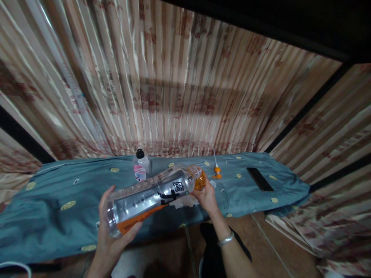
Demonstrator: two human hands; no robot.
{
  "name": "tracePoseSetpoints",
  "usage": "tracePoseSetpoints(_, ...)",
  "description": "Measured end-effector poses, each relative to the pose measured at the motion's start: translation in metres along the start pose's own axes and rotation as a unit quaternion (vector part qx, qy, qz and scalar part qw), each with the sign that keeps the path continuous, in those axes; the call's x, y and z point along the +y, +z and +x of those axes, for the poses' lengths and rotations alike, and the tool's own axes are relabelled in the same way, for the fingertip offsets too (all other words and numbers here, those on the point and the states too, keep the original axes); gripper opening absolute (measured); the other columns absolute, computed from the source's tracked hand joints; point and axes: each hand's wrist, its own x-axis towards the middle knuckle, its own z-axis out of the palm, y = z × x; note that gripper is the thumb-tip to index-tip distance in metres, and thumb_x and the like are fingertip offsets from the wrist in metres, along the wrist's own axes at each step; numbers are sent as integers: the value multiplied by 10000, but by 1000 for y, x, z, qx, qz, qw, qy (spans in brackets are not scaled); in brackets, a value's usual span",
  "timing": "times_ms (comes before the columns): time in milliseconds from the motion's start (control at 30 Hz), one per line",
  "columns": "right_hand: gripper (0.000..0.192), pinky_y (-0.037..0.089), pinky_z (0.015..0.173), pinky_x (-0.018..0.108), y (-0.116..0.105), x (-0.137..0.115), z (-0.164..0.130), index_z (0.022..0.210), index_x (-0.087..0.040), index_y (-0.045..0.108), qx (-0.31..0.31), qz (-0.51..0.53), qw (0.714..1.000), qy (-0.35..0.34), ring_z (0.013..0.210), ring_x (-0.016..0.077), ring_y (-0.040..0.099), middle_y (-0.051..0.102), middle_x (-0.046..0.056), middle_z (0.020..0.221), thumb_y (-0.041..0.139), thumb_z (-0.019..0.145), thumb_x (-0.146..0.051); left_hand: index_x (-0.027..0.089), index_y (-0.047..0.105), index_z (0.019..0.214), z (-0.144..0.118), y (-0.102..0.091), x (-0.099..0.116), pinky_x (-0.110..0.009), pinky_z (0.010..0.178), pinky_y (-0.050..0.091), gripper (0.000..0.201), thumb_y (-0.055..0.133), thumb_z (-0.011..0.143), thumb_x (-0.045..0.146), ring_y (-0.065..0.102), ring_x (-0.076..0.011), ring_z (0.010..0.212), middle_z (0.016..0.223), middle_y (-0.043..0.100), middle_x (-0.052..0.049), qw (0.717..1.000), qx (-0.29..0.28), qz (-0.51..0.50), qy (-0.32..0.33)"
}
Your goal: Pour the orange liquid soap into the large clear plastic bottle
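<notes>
My left hand (pixel 111 235) is wrapped round the base of a large clear plastic bottle (pixel 136 206) with a silver and orange label. The bottle lies tilted nearly on its side, its neck pointing right. At that neck, my right hand (pixel 207 195) grips a small amber bottle (pixel 199 177). The two mouths are close together; whether they touch I cannot tell. Past my right hand, an orange pump head (pixel 217 172) with a thin tube lies on the sheet, and a small whitish disc (pixel 213 183) is beside the hand.
A clear bottle with a black cap and pink label (pixel 140 168) stands at the back left. A black phone (pixel 260 179) lies on the right of the blue-green sheet (pixel 72 185). Some white tissue (pixel 185 202) is under the large bottle. Striped curtains (pixel 174 96) and dark frame bars surround the bed.
</notes>
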Motion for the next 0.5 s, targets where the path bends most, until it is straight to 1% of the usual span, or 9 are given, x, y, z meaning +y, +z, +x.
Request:
tracePoseSetpoints(100, 607, 634, 896, 392, 0, 1, 0, 1318, -220, 653, 7, -4, 1000, -8, 1014, 276, 769, 796, 76, 1167, 813, 751, -363, 308, 480, 1509, 0, 1, 1, -549, 1192, 379, 827, 798, 772, 508, 569, -347, 1273, 1487, 494, -94, 999, 8, -17, -31)
tracePoseSetpoints(200, 640, 628, 920, 398, 0, 4, 0, 1335, -215, 646, 9, -9, 1000, 2, 1030, 280, 766, 791, 81, 1190, 829, 744, -376, 293, 503, 1473, 0, 2, 3, -542, 1155, 426, 861, 831, 714, 533, 565, -354, 1267, 1447, 516, -102, 997, 11, -41, -60)
tracePoseSetpoints(367, 702, 623, 939, 401, 0, 10, 0, 1365, -198, 621, 11, -18, 1000, 21, 1042, 286, 765, 785, 97, 1205, 847, 735, -409, 295, 467, 1466, 1, 4, 11, -544, 1157, 409, 902, 850, 687, 539, 553, -338, 1244, 1390, 539, -93, 984, 3, -106, -145)
tracePoseSetpoints(433, 702, 624, 935, 400, 0, 11, 0, 1358, -200, 625, 16, -25, 999, 17, 1038, 286, 767, 787, 96, 1199, 851, 726, -407, 306, 459, 1455, 1, 5, 14, -532, 1153, 412, 918, 872, 663, 518, 564, -321, 1211, 1352, 554, -79, 980, -2, -121, -158)
tracePoseSetpoints(500, 697, 624, 940, 400, 0, 10, 0, 1357, -203, 626, 16, -25, 999, 12, 1045, 285, 767, 785, 93, 1203, 844, 727, -405, 315, 460, 1447, 1, 6, 16, -517, 1157, 406, 924, 888, 648, 497, 559, -311, 1212, 1356, 548, -70, 978, -1, -128, -162)
